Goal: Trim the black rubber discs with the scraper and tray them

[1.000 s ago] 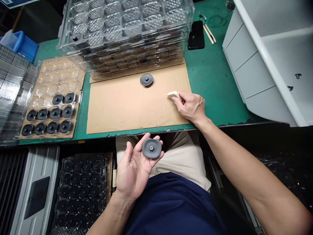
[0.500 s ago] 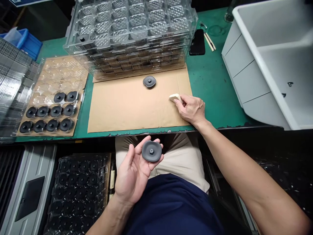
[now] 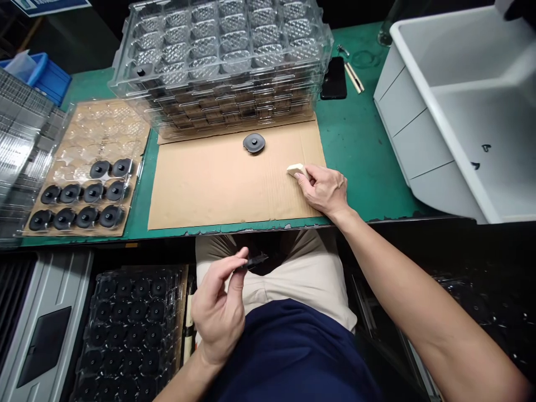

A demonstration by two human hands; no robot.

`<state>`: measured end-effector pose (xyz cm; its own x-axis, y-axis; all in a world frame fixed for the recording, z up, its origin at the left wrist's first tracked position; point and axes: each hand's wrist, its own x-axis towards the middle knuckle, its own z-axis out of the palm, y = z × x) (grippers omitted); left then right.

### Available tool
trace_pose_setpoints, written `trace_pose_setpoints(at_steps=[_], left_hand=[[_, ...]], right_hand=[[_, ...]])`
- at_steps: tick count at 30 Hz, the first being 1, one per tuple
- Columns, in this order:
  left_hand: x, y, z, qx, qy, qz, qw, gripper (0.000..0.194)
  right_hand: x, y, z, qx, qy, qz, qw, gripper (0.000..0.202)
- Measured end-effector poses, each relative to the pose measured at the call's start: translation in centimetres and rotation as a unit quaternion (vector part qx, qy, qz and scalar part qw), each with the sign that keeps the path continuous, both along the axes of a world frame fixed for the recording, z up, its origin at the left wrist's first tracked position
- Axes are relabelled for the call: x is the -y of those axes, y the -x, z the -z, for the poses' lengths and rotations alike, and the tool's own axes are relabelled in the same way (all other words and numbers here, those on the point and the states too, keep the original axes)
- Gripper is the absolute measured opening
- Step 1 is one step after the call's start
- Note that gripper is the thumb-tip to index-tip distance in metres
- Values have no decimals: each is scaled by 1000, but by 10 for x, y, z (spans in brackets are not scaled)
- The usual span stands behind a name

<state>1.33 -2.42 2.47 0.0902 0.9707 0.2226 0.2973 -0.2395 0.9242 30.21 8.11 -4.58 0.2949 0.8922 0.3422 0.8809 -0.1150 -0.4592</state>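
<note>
My left hand, over my lap below the table edge, pinches a black disc between thumb and fingers; the disc is seen nearly edge-on. My right hand rests at the right side of a cardboard sheet, its fingers closed on a cream-coloured block. Another black disc with a small central stud lies near the back of the cardboard. To the left, a clear tray on cardboard holds several similar black discs in its front rows.
Stacked clear trays stand behind the cardboard. A phone lies right of them, and a large white bin stands farther right. Below the table at left is another tray of black discs. A blue bin sits back left.
The disc in my left hand has turned from lying face-up on the open fingers to nearly edge-on in a pinch. My right hand keeps its place on the cardboard with the block.
</note>
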Motion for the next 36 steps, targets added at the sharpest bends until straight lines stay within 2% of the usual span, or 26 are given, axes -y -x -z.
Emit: trace_pose_setpoints(at_steps=[2, 4, 6, 9, 13, 18, 21, 27, 31, 36], left_hand=[[0, 10, 2, -61, -169, 42, 983, 31], [0, 21, 2, -115, -266, 95, 953, 38], [0, 31, 3, -158, -310, 131, 928, 37], [1, 39, 5, -190, -343, 136, 910, 37], [2, 40, 8, -188, -356, 111, 908, 37], [-3, 36, 3, -177, -359, 98, 911, 37], [-7, 30, 0, -156, -355, 93, 917, 42], [-17, 26, 1, -110, -251, 27, 961, 45], [-31, 25, 4, -103, -208, 6, 973, 40], [-53, 12, -3, -100, -173, -30, 979, 33]], right_hand=[[0, 0, 1, 1, 3, -1, 1000, 38], [0, -1, 1, 1, 3, 0, 1000, 38], [0, -1, 1, 0, 3, 1, 1000, 38], [0, 0, 1, 2, 5, 1, 1000, 37], [0, 0, 1, 7, 4, -1, 1000, 37], [0, 0, 2, 2, 9, 1, 1000, 36], [1, 1, 1, 3, 42, 2, 999, 37], [3, 8, -14, 10, 74, -23, 997, 37], [-10, 35, -23, 6, 93, -114, 989, 34], [-58, 91, -32, 6, 110, -275, 955, 26]])
